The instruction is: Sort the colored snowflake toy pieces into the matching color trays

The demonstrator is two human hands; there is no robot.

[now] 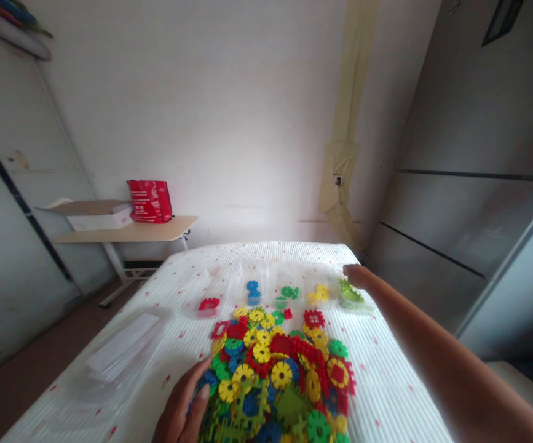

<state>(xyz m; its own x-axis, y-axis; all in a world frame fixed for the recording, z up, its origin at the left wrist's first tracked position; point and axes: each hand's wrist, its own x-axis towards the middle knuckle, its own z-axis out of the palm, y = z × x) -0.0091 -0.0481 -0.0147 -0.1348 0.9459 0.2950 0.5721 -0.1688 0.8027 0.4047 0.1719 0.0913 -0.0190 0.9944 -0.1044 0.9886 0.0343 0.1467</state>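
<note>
Across the near middle of the cloth-covered table point(399, 394), a heap of plastic pieces point(281, 374) is spreading out in yellow, red, blue and green, with notched discs and square-toothed shapes lying over one another. At its near left edge, the left hand point(184, 403) is resting against the pieces, thumb and fingers lying close together; whether it is gripping one, I cannot tell. Beyond the heap, clear compartments are standing in a row, holding, from left to right, red pieces point(209, 304), blue discs point(253, 295), green discs point(288, 291), yellow pieces point(321, 292) and, at the far right, light green pieces point(351, 293). Over that last compartment the right hand point(355, 275) is hovering, the arm stretching in from the near right; its fingers are too small and blurred to tell whether they are holding anything. Toward the left side of the table, whitish flat sheets point(123, 347) are lying in a stack. Farther left, against the wall, a side table point(178, 227) is bearing a white box point(102, 219) and a red bag point(150, 202).
</note>
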